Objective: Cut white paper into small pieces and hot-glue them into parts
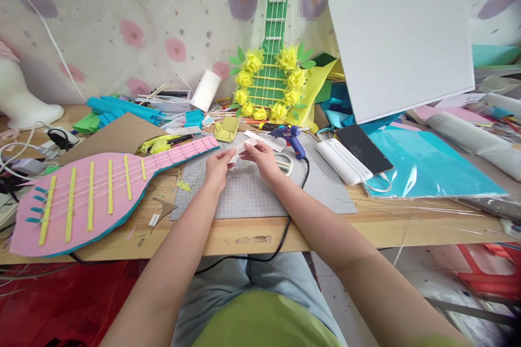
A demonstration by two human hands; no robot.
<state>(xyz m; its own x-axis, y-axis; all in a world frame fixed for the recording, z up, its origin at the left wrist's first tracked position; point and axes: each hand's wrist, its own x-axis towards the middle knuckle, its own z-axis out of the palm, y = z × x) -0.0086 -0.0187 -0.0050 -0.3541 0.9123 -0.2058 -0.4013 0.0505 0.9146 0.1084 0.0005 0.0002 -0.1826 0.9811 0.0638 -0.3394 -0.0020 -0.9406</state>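
Observation:
Between my two hands is a small white paper strip, held above the grey cutting mat. My left hand pinches its left end with thumb and fingers. At the other end, my right hand is closed on the same strip. Behind the right hand lies another white strip, flat on the mat. White-handled scissors rest beside my right wrist, partly hidden by it. A blue glue gun sits just beyond them, its black cord running off the table's front edge.
A pink paper lute lies to the left. A green paper instrument with yellow flowers leans at the back. On the right are a white power bank, a phone, blue sheets and a large white board.

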